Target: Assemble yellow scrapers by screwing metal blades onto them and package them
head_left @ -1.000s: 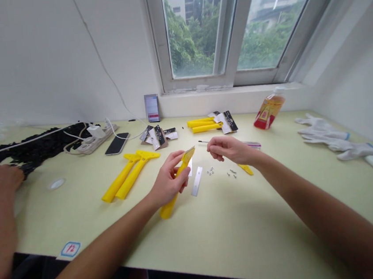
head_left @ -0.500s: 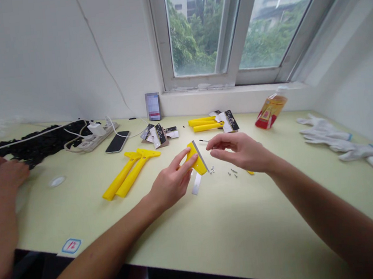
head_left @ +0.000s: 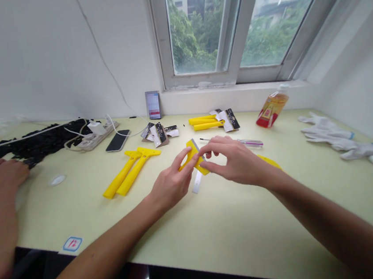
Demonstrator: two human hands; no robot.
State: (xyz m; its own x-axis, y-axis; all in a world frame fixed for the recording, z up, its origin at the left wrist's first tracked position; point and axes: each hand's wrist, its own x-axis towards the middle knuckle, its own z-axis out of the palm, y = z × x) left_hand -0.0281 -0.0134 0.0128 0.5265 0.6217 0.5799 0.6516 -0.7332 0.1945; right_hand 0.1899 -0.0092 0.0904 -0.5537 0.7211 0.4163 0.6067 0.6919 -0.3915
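Observation:
My left hand (head_left: 172, 178) grips a yellow scraper (head_left: 190, 148) over the table, with a thin metal blade along its far edge. My right hand (head_left: 233, 159) is at the scraper's face, thumb and fingertips drawn together against it. Whatever sits between those fingertips is too small or hidden to name. Below the scraper a loose metal blade (head_left: 197, 183) lies on the table. A screwdriver (head_left: 251, 143) with a clear and purple handle lies behind my right hand, its middle covered. Part of another yellow piece (head_left: 269, 161) shows beyond my right wrist.
Two yellow scrapers (head_left: 133, 169) lie to the left, more yellow handles (head_left: 204, 123) at the back. Around them are card packaging (head_left: 159, 134), a phone (head_left: 118, 141), a power strip (head_left: 99, 135), a bottle (head_left: 271, 108) and white gloves (head_left: 332, 135). Another person's hands (head_left: 5, 176) work at far left.
My right hand has moved left and down onto the scraper, now covering the small screws and nuts seen before. The screwdriver's handle has come into view. My left hand keeps its hold.

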